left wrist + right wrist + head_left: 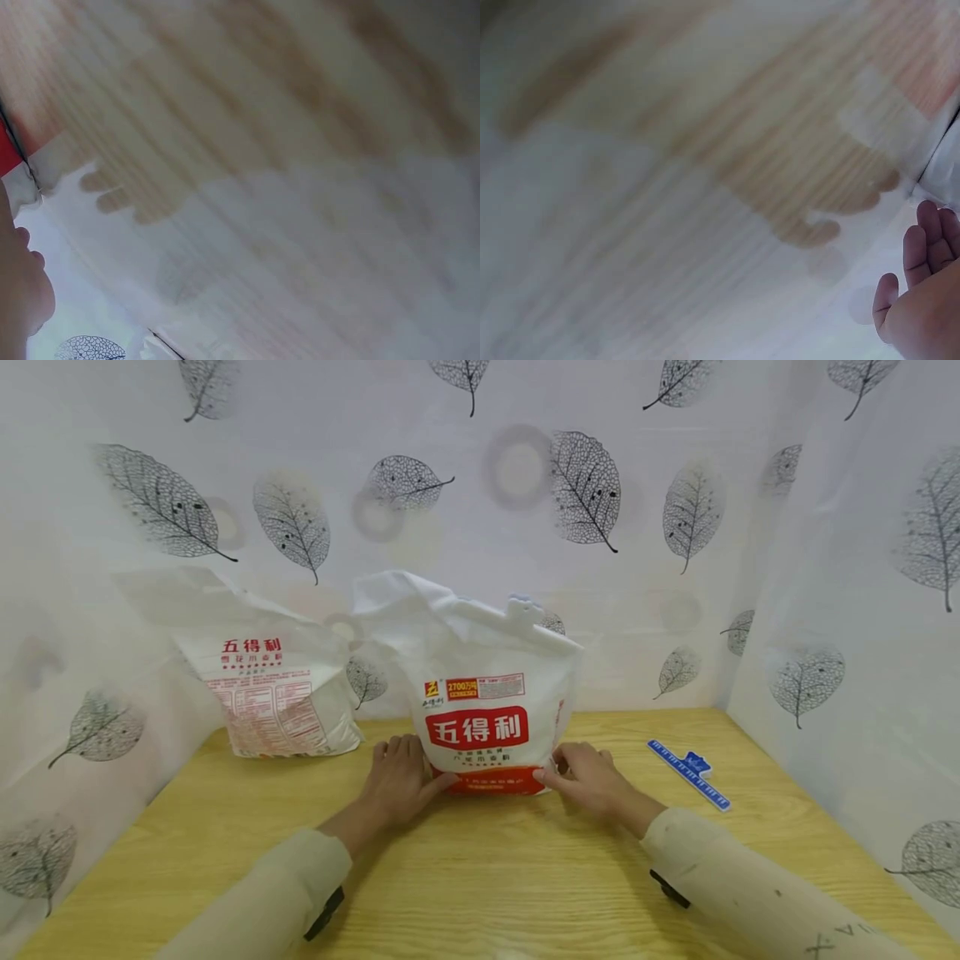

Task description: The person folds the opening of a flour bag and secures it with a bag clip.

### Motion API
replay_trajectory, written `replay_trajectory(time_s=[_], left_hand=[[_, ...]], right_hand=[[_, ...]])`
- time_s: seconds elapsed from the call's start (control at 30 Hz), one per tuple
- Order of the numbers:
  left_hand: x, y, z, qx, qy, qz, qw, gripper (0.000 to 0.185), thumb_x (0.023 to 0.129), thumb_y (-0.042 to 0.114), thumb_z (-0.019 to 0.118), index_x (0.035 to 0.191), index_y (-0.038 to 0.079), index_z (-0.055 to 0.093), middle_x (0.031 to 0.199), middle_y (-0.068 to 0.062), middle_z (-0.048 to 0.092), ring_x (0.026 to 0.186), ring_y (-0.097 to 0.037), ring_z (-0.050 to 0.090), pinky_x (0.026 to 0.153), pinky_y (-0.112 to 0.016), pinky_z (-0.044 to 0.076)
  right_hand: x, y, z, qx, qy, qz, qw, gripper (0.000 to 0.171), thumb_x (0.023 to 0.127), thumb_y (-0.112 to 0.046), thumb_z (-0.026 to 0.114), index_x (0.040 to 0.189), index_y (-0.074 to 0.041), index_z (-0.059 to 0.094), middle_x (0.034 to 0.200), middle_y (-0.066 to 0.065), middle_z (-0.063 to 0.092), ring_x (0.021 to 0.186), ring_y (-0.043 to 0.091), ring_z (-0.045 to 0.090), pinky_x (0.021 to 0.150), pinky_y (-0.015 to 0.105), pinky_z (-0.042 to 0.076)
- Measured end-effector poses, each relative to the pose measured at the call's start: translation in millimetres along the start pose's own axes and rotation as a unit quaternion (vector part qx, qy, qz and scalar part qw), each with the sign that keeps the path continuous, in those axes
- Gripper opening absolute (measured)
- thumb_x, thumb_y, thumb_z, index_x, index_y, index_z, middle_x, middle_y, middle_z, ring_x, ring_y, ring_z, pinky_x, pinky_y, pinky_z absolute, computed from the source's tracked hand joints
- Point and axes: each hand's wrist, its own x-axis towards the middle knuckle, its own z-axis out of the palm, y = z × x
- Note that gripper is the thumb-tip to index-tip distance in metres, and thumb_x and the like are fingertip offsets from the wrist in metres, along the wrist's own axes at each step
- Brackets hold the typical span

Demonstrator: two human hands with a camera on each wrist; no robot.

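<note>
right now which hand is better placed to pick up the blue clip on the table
Right. The right hand rests at the front flour bag nearest the blue clip; the left hand sits across the bag.

Soft, even light fills the head view — bright, with only faint shadows under the sleeves on the table (480, 877). Its edges bow with wide-angle distortion, and the backdrop looks slightly washed out. Both wrist views are heavily blurred — the wood grain smears into streaks, and nothing there is sharp.
</note>
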Motion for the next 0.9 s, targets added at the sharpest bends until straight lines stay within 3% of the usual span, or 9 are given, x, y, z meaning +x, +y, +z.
replay_trajectory(time_s=[0.3, 0.5, 0.73, 0.9], left_hand=[[4.9, 0.6, 1.6, -0.008, -0.02, -0.018, 0.9996, 0.08, 0.09, 0.075, 0.047, 0.126, 0.003, 0.046, 0.111, -0.014, 0.054, 0.104, -0.032, 0.046, 0.095, -0.049, 0.033], [7.5, -1.6, 4.6, -0.002, 0.005, -0.007, 1.0, 0.079, 0.091, 0.074, 0.045, 0.122, 0.002, 0.047, 0.107, -0.015, 0.055, 0.101, -0.032, 0.047, 0.091, -0.048, 0.034], [7.7, -3.1, 9.8, -0.001, 0.016, -0.006, 0.9999, 0.082, 0.092, 0.075, 0.041, 0.124, 0.0, 0.046, 0.109, -0.016, 0.055, 0.103, -0.034, 0.047, 0.092, -0.05, 0.034], [9.0, -2.2, 12.0, 0.012, 0.018, -0.011, 0.9997, 0.079, 0.093, 0.072, 0.044, 0.127, 0.001, 0.046, 0.112, -0.018, 0.055, 0.106, -0.036, 0.048, 0.095, -0.051, 0.033]], right_hand=[[5.0, 4.1, 0.6, -0.023, 0.003, -0.006, 1.0, 0.055, 0.095, -0.067, 0.048, 0.11, -0.017, 0.063, 0.097, -0.006, 0.06, 0.094, 0.015, 0.051, 0.084, 0.041, 0.031], [4.1, -0.1, -0.6, -0.084, 0.021, -0.027, 0.996, 0.053, 0.097, -0.068, 0.042, 0.103, -0.018, 0.06, 0.095, -0.002, 0.055, 0.097, 0.019, 0.048, 0.085, 0.043, 0.03], [6.0, -2.0, 2.5, -0.146, 0.028, -0.038, 0.988, 0.063, 0.099, -0.069, 0.032, 0.112, -0.014, 0.06, 0.116, 0.007, 0.062, 0.116, 0.028, 0.051, 0.098, 0.054, 0.033], [7.7, -2.0, 3.1, -0.18, 0.033, -0.046, 0.982, 0.068, 0.1, -0.066, 0.03, 0.123, -0.01, 0.059, 0.123, 0.01, 0.063, 0.119, 0.03, 0.051, 0.103, 0.058, 0.032]])
